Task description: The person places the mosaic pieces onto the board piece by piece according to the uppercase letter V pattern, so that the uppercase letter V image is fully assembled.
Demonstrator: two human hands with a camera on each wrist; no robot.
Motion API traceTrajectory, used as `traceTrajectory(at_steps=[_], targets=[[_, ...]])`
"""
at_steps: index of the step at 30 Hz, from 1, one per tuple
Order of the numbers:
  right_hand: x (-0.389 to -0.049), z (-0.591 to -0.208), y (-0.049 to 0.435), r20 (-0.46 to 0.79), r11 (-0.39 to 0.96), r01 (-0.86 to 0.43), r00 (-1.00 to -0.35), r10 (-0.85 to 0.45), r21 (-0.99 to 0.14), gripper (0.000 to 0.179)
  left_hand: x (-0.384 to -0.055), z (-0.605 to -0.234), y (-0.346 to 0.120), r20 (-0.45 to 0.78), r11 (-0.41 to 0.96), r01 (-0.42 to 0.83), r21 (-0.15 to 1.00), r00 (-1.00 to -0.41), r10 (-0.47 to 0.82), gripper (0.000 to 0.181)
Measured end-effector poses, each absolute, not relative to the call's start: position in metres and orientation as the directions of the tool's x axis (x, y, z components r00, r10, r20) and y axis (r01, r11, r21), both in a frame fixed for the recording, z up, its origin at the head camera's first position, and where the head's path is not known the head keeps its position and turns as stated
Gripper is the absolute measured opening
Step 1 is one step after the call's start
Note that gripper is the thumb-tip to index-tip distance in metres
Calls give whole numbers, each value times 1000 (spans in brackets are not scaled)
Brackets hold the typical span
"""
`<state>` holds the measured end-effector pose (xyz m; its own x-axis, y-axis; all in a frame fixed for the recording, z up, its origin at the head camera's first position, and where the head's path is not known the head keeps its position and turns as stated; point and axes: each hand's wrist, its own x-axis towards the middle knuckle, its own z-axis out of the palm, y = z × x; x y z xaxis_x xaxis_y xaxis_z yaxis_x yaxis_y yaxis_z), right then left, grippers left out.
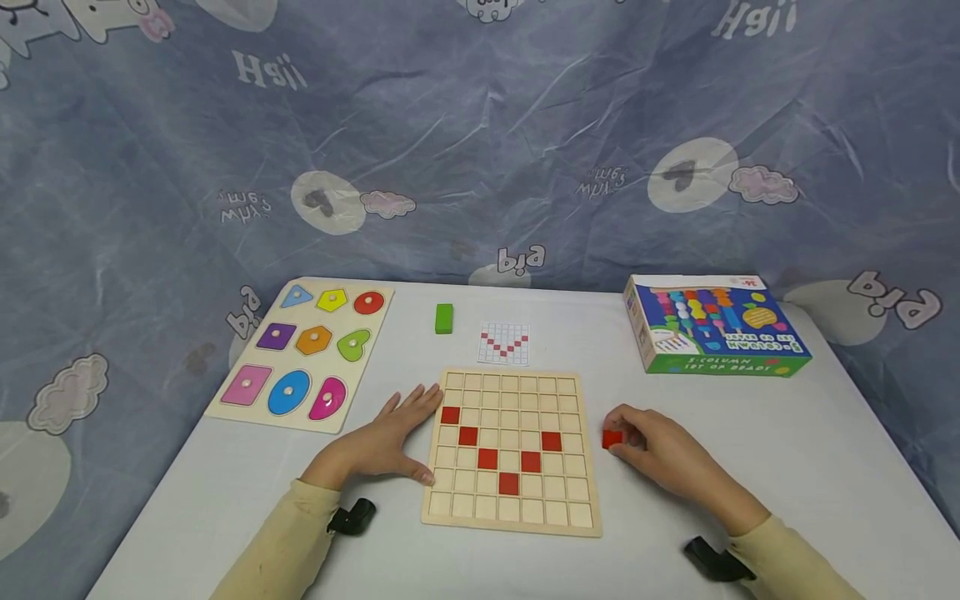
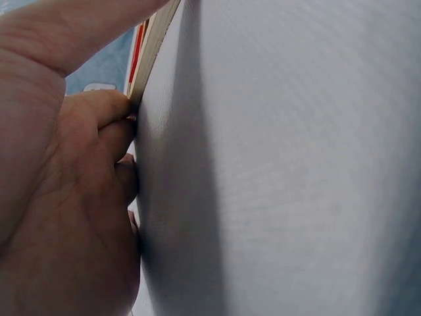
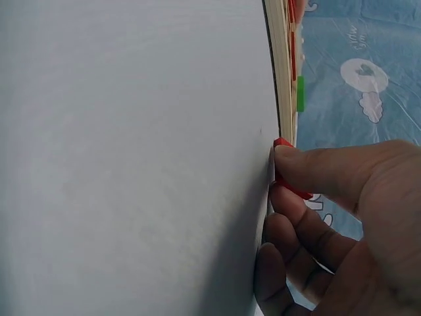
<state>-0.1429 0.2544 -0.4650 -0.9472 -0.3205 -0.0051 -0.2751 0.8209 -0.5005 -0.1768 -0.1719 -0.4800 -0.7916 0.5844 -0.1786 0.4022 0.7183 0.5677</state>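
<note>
A wooden grid board (image 1: 465,381) lies flat on the white table, with several red square tiles (image 1: 508,483) set in its cells in a V-like line. My left hand (image 1: 382,440) rests at the board's left edge, thumb and fingers spread, fingertips right at the rim. To the right of the board, my right hand (image 1: 663,450) pinches a red square tile (image 1: 612,439) between thumb and forefinger, close to the table. In the right wrist view the thumb covers much of that red tile (image 3: 283,142), and the other fingers are curled below it.
A small pattern card (image 1: 504,343) with a red V lies behind the board, beside a green block (image 1: 444,318). A shape puzzle board (image 1: 281,354) sits at the left. At the back right is a toy box (image 1: 716,325). A patterned cloth (image 1: 480,150) hangs behind the table.
</note>
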Motion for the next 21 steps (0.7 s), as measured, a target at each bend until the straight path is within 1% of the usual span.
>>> traceTrajectory(at_steps=[9, 21], targets=[[-142, -469, 253, 43, 812, -274, -955, -295, -516, 24, -176, -479, -172, -178, 719, 397, 571, -795, 580, 128], [-142, -468, 250, 49, 796, -254, -961, -272, -549, 24, -177, -479, -172, -179, 718, 398, 571, -793, 582, 128]])
